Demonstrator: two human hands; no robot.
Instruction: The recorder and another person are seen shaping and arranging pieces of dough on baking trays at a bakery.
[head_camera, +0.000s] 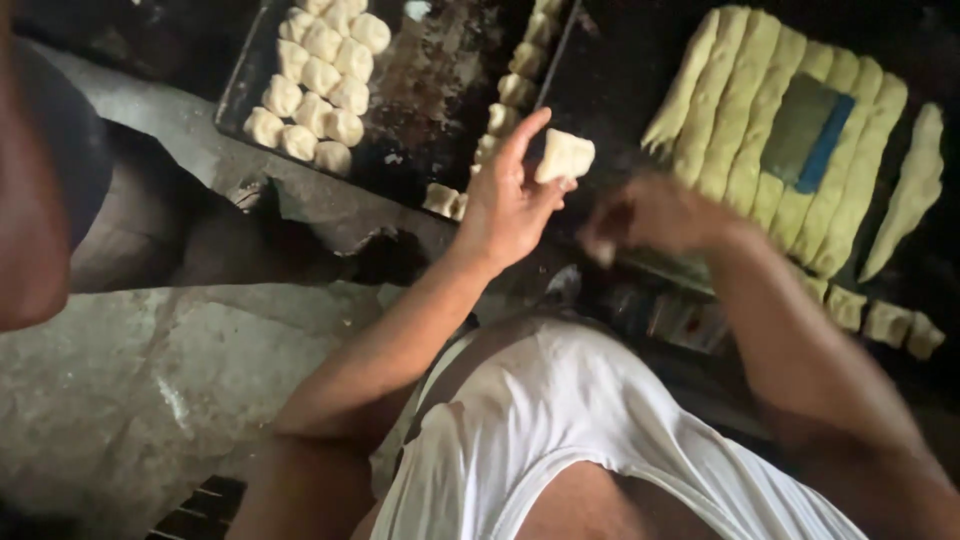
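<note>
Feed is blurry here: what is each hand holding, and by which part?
Left hand pinches a dough piece by its lower edge. Right hand is blurred; cannot tell.

Bare tray (440, 70) middle lies open between dough pieces (318, 85) and edge row (515, 85).

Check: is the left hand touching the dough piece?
Touching. The head view shows the left hand pinching the dough piece between thumb and fingers, above the tray.
</note>
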